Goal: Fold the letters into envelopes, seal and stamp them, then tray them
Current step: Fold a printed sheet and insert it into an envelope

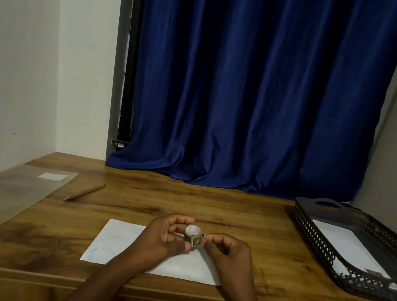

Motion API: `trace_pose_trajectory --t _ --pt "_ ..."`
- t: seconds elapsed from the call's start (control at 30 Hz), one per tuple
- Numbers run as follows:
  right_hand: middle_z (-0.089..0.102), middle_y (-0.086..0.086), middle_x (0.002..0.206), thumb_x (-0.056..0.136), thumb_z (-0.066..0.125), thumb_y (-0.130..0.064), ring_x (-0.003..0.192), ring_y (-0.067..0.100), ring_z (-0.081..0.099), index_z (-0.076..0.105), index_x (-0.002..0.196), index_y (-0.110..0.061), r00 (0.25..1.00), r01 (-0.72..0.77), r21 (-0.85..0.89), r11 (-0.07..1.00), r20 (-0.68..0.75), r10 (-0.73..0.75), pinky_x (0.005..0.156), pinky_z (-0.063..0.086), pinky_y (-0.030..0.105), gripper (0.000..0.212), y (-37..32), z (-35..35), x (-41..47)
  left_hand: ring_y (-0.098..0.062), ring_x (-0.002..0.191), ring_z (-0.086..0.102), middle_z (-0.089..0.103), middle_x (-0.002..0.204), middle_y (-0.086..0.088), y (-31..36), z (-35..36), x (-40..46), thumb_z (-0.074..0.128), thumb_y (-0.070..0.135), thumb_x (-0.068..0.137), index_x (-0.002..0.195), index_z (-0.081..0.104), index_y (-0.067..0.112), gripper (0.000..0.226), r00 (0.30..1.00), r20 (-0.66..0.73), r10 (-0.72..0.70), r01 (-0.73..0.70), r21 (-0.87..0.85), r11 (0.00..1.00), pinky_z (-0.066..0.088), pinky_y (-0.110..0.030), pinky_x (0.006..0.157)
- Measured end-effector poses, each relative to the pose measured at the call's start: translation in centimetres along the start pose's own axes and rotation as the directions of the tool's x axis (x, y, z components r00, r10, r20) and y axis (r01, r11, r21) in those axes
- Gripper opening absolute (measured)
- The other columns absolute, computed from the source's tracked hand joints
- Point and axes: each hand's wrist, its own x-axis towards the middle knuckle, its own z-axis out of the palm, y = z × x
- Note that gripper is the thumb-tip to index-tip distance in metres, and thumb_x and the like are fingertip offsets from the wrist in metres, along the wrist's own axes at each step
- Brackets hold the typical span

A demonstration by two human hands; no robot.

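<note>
Our left hand (165,236) and right hand (230,253) both pinch what may be a small stamp roll (193,235) above the white envelope (120,242) near the desk's (184,200) front edge.

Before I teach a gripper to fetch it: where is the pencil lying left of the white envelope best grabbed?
Grip the pencil at mid-shaft, coming straight down with fingers closing across its width. It lies flat and diagonal on the wooden table, apart from the clear plastic sleeve to its left, so both sides look free. The near tip is thin and likely to slip.
</note>
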Motion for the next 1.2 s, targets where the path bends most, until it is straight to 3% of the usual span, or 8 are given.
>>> trace_pose_trajectory --t 0.13,0.3,0.47,0.67,0.77,0.93,1.07,1.2 --pt "0.079 -0.004 0.082 0.09 0.074 -0.013 0.078 0.013 0.073 0.08 0.082 -0.019 1.0 0.009 0.035 0.999 -0.007 -0.009 0.071 0.056 0.029 0.012 0.0 -0.1 0.0 -0.034 0.101 0.075 0.074 0.119 -0.011 -0.2 0.0 0.0 0.073 -0.009 0.087 0.128 0.064 0.014 0.048 1.0 -0.026 -0.003 0.003 -0.001 1.0 0.061 -0.042 0.087" --pt "0.08 0.002 0.085 0.089 0.075 -0.007 0.082 0.02 0.074 0.081 0.083 -0.016 1.0 -0.007 0.144 0.99 -0.024 0.01 0.076 0.058 0.036 0.012 -0.3 -0.2 0.0 -0.035 0.099 0.075 0.075 0.115 -0.006 -0.3 -0.2 0.1 0.077 -0.007 0.084 0.125 0.065 0.011 0.046 0.998 -0.061 -0.002 0.002 -0.011 1.0 0.062 -0.048 0.087" --pt "0.08 0.002 0.085 0.089 0.074 -0.004 0.081 0.016 0.074 0.08 0.084 -0.011 0.998 -0.025 0.204 0.979 -0.045 0.035 0.075 0.057 0.03 0.011 -0.7 -0.3 -0.1 -0.036 0.095 0.075 0.075 0.111 -0.005 -0.4 -0.1 0.3 0.078 -0.007 0.083 0.122 0.066 0.012 0.045 0.994 -0.112 0.02 -0.021 -0.011 1.0 0.062 -0.049 0.086" --pt "0.079 0.0 0.081 0.089 0.076 -0.01 0.077 0.015 0.073 0.08 0.079 -0.014 0.998 -0.065 0.136 0.989 -0.019 0.068 0.071 0.056 0.032 0.012 -0.9 -0.2 -0.2 -0.029 0.104 0.074 0.075 0.118 -0.007 1.2 -0.6 -0.1 0.075 -0.007 0.085 0.129 0.064 0.019 0.052 0.953 -0.28 0.12 -0.128 -0.01 0.992 0.061 -0.043 0.09" --pt "0.079 -0.003 0.08 0.089 0.075 -0.011 0.078 0.016 0.073 0.081 0.077 -0.016 0.998 -0.066 0.07 0.995 -0.004 0.067 0.074 0.055 0.036 0.014 -0.9 0.0 -0.1 -0.021 0.105 0.073 0.076 0.118 0.0 2.8 -3.0 -1.0 0.078 -0.002 0.085 0.129 0.065 0.023 0.053 0.929 -0.319 0.185 -0.151 0.129 0.98 0.06 -0.035 0.09" --pt "0.079 -0.005 0.079 0.084 0.081 -0.02 0.079 0.018 0.072 0.081 0.075 -0.018 0.998 -0.058 0.033 0.998 0.006 0.057 0.074 0.055 0.041 0.01 -0.8 0.0 0.0 -0.002 0.097 0.069 0.074 0.106 0.016 4.4 -10.3 -4.2 0.085 0.021 0.081 0.115 0.067 0.036 0.041 0.852 -0.487 0.193 0.077 0.48 0.874 0.056 -0.022 0.082" --pt "0.078 -0.003 0.076 0.081 0.084 -0.023 0.077 0.023 0.072 0.081 0.072 -0.017 0.998 -0.056 0.045 0.997 -0.004 0.056 0.071 0.055 0.04 0.011 -1.0 0.2 0.0 -0.007 0.089 0.067 0.069 0.098 0.012 4.2 -16.5 -7.0 0.084 0.035 0.081 0.102 0.067 0.034 0.028 0.771 -0.62 0.149 0.329 0.587 0.739 0.049 -0.02 0.068" --pt "0.078 -0.003 0.077 0.08 0.084 -0.025 0.08 0.024 0.072 0.081 0.074 -0.017 0.998 -0.071 0.059 0.996 0.002 0.071 0.078 0.057 0.047 0.01 -1.3 0.2 -0.3 -0.012 0.096 0.067 0.07 0.104 0.008 3.0 -19.5 -8.4 0.083 0.039 0.079 0.105 0.068 0.031 0.031 0.794 -0.596 0.119 0.402 0.661 0.633 0.052 -0.026 0.074"
